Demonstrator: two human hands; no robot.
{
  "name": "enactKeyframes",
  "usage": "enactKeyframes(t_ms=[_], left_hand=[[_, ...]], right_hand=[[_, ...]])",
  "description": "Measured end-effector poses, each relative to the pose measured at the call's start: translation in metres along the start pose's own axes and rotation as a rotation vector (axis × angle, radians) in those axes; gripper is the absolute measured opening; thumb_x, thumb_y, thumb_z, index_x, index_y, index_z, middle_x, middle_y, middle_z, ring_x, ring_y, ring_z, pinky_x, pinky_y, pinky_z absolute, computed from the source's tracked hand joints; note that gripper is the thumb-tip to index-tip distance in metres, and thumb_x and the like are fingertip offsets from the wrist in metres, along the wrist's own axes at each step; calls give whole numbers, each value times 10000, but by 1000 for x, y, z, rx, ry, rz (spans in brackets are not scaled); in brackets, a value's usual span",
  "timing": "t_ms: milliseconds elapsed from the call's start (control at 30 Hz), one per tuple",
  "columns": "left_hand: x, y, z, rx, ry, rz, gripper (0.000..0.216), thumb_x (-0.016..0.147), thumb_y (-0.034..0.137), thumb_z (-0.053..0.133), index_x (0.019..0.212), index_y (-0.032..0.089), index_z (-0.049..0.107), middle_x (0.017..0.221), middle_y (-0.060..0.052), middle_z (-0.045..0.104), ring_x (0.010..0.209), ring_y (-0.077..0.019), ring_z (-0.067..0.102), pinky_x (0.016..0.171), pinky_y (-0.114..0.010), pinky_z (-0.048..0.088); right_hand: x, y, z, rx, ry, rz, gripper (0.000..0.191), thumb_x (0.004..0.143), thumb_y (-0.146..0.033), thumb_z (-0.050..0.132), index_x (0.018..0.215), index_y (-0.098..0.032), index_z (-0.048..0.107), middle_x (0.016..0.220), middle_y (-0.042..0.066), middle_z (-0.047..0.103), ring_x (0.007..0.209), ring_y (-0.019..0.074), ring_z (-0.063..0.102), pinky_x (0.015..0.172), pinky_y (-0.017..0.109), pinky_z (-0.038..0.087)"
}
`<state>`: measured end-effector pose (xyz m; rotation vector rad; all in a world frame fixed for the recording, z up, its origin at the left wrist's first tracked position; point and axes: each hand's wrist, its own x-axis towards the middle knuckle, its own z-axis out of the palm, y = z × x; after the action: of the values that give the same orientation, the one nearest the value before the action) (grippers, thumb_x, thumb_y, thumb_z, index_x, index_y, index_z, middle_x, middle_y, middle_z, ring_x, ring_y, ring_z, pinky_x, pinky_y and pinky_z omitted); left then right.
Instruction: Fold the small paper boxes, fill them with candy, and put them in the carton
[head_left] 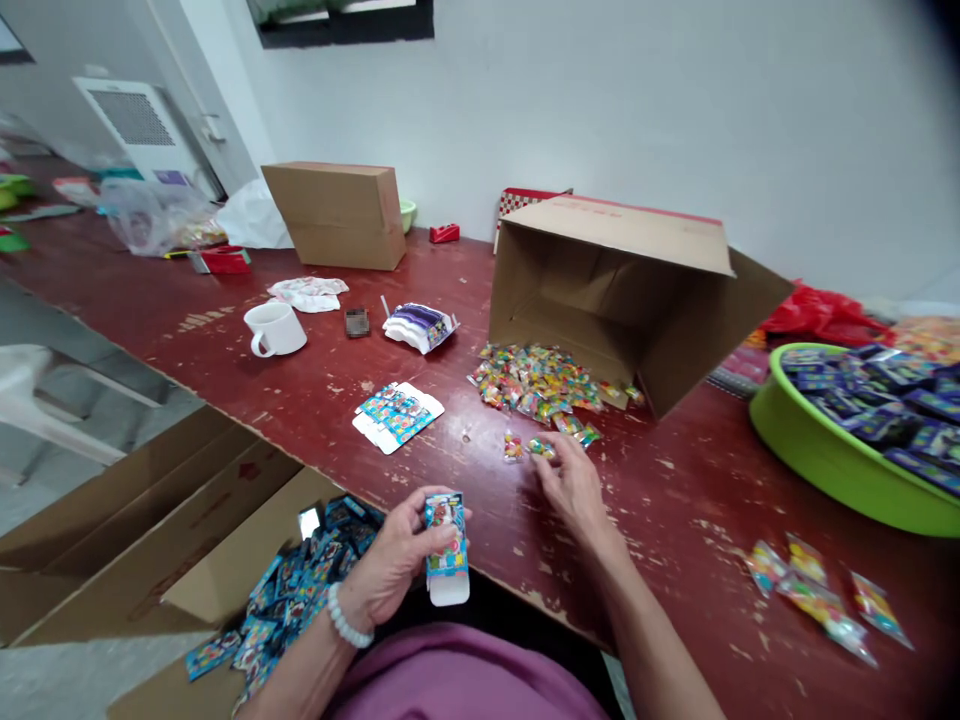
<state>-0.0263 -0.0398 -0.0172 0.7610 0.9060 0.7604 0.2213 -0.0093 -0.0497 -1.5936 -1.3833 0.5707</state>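
Note:
My left hand [409, 555] is wrapped round a small blue printed candy box [446, 540], held upright just off the table's front edge with its white flap hanging out at the bottom. On the table, my right hand [571, 480] has its thumb and fingertips closed on a small clear candy packet [541, 447]. Another candy packet [513, 446] lies just left of it. Behind these, a heap of colourful candy packets [536, 380] spills from the mouth of a cardboard box [600, 300] tipped on its side. Flattened blue cartons [399, 415] rest to the left.
Filled blue boxes [281, 590] lie in an open carton [217, 510] below the table's left edge. A green basin [840, 470] of dark packets stands right, near loose larger candy bags [821, 600]. A white mug [276, 330] and a purple-white pack [420, 327] sit further back.

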Motion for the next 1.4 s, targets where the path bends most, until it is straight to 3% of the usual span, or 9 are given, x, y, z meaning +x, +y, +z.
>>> enactKeyframes(t_ms=[133,267,400,600,767,900,1100,1233,1400], left_hand=[[8,9,-12,54,143,72,566,599,245,858,1086,205,572,806,26,608,688,-127,582,669,-261,501],[18,21,-17,199,178,164,547,644,293,831,1131,195,603,772,39,615,695,-121,587,666,-229,493],[23,28,-12,171,237,187,491,623,295,847,1011,190,564,748,46,622,602,-109,597,565,-215,491],[17,20,4,-69,151,115,451,636,261,849,857,202,460,760,40,629,631,-121,628,579,-236,523],[9,5,8,-64,-64,7,529,595,151,856,1037,186,568,925,-20,668,774,-142,647,690,-245,517],[10,-4,12,-2,-241,-65,502,619,149,825,1081,135,629,949,-65,675,782,-146,627,708,-245,497],[9,-3,21,105,-276,-57,462,738,206,738,1169,196,575,1023,-49,649,854,-180,636,788,-298,514],[9,0,24,242,-238,-49,471,795,280,699,1233,250,530,1010,-23,645,786,-170,639,756,-297,521],[10,1,33,211,-149,-62,555,750,319,740,1260,265,528,927,1,668,662,-156,613,613,-262,517]], right_hand=[[12,28,-13,-26,94,82,304,707,-337,697,967,-179,697,1081,139,664,1061,309,553,979,459,371],[6,30,-14,73,69,187,354,695,-443,710,917,-166,701,867,89,703,818,259,619,789,406,474],[-13,-1,-9,281,-37,251,461,767,-554,661,969,-140,662,807,74,705,651,190,625,565,290,481],[-44,-49,15,643,-54,253,411,724,-429,788,1005,-191,603,792,17,660,668,152,597,572,247,473],[-48,-58,17,328,41,129,284,780,-331,725,1019,-211,630,768,0,647,637,153,573,599,262,458],[-45,-68,4,142,-95,-2,122,820,-263,662,925,-213,700,777,13,696,676,175,617,636,267,454],[-46,-72,-13,137,-353,-73,176,913,-218,568,926,-239,742,827,-3,713,743,161,641,686,253,458],[-45,-68,-8,77,-168,-151,151,824,-170,685,961,-220,726,896,19,666,793,156,607,703,250,458],[-48,-69,0,-11,-18,-252,97,842,-208,690,746,-192,687,800,27,660,764,165,594,733,283,475]])
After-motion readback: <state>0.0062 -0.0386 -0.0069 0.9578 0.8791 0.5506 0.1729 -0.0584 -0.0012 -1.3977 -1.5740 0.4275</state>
